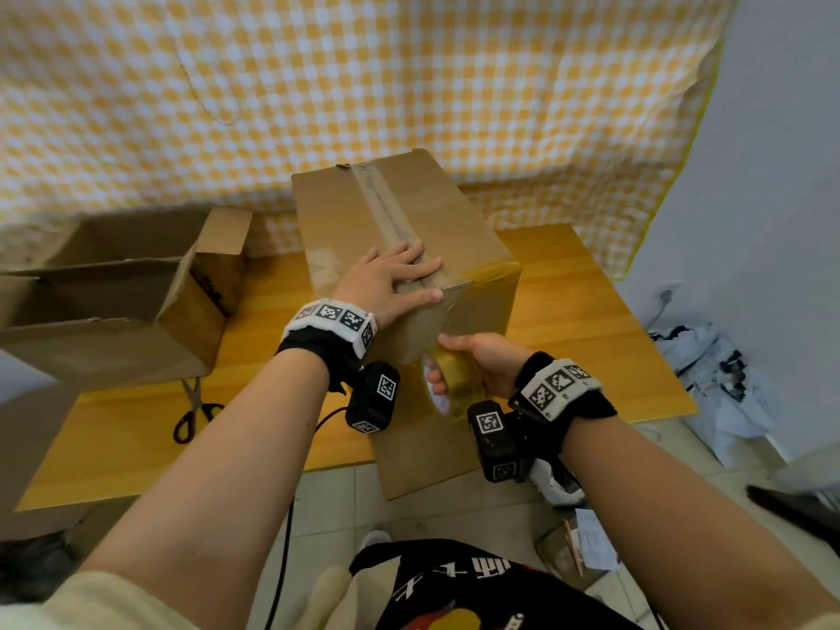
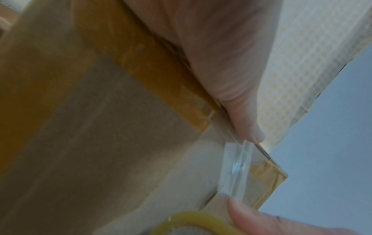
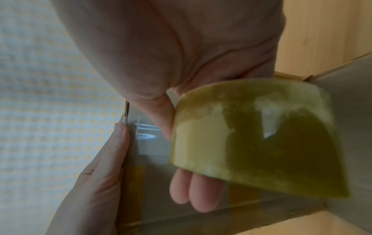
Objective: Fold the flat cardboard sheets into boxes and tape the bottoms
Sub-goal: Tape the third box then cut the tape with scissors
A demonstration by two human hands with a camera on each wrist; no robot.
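A folded cardboard box [image 1: 411,220] stands on the wooden table [image 1: 586,325] with its closed flaps up and a strip of tape along the centre seam. My left hand [image 1: 391,277] lies flat on top near the front edge, fingers straight, pressing the seam; its thumb [image 2: 241,111] shows against the box edge. My right hand [image 1: 472,361] grips a yellowish tape roll [image 1: 454,379] against the box's front face, just below the top edge. A clear stretch of tape [image 2: 234,167] runs from the roll [image 3: 255,136] up over the edge. Right fingers [image 3: 193,187] pass through the roll's core.
An open cardboard box [image 1: 122,293] lies on its side at the table's left. Scissors [image 1: 195,411] rest near the table's front left edge. A checked cloth [image 1: 318,84] hangs behind. Crumpled white wrapping [image 1: 722,384] lies on the floor to the right.
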